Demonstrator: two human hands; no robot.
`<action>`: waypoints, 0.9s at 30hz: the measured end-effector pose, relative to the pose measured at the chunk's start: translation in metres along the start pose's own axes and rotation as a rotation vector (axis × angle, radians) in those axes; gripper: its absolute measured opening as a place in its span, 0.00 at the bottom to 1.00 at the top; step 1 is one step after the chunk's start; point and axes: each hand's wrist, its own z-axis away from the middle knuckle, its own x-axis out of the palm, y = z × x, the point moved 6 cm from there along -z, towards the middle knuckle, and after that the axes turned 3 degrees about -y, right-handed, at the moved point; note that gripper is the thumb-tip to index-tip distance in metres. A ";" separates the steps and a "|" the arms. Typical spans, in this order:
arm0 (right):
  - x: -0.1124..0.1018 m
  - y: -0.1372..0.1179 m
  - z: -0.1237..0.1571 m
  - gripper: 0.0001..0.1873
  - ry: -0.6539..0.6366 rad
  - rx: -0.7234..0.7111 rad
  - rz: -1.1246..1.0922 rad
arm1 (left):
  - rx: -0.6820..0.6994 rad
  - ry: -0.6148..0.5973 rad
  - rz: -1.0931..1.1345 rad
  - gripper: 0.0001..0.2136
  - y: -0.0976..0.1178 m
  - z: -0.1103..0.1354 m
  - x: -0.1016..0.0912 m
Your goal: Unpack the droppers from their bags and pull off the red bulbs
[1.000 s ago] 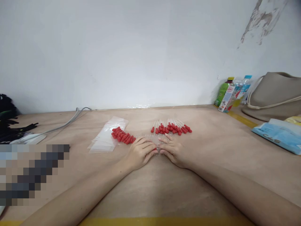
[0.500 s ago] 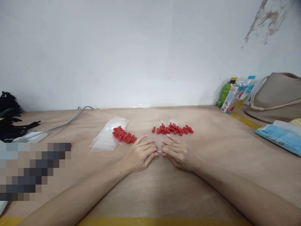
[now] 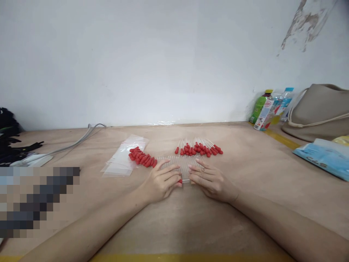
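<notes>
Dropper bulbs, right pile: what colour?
The bulbs are red; the head view shows them.

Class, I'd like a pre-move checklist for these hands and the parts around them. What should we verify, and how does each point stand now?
1. Red piece at the left hand: ok, it shows at the fingertips.
2. Clear tube between the hands: ok, it spans the gap.
3. Right hand gripping that tube: cannot tell, the fingers hide its end.
4. Tube joined to the red piece: cannot tell, the joint is hidden.
5. Loose red pile off the plastic bags: not ok, it overlaps their edge.
6. Red-tipped sticks apart from that pile: ok, a gap separates them.
</notes>
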 end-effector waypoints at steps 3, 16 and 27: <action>-0.007 0.007 0.004 0.12 0.009 0.039 -0.015 | -0.033 0.047 -0.053 0.03 -0.007 0.005 -0.007; -0.008 0.062 0.028 0.15 -0.011 0.801 0.215 | -1.358 0.068 0.188 0.19 -0.207 0.104 -0.045; -0.009 0.063 0.029 0.11 0.001 0.826 0.238 | -1.343 -0.003 0.248 0.21 -0.221 0.132 -0.028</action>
